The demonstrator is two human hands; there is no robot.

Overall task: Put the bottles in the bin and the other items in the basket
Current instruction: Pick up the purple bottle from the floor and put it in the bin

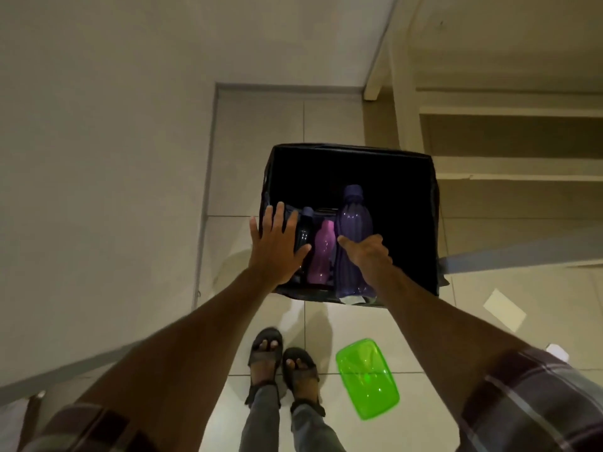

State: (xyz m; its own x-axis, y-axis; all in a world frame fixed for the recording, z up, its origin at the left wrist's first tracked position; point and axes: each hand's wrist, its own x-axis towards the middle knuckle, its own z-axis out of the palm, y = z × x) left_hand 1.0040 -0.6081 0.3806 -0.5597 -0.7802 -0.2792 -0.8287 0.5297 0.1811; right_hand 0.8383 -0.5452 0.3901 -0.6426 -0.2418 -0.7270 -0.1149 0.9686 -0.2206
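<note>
A black bin point(404, 164) lined with a dark bag stands on the tiled floor ahead of me. Inside it lean a large purple bottle point(354, 220), a smaller pink bottle point(322, 252) and a dark bottle point(304, 228). My right hand point(367, 252) grips the middle of the large purple bottle, which stands upright in the bin. My left hand point(276, 244) is spread flat, fingers apart, over the bin's near left corner and partly covers the dark bottle. A green plastic lid or container point(367, 378) lies on the floor beside my right foot.
A wall runs along the left. Pale shelves point(509, 138) stand at the right behind the bin. A white piece of paper point(504, 309) lies on the floor at the right. My sandalled feet point(282, 363) are just in front of the bin.
</note>
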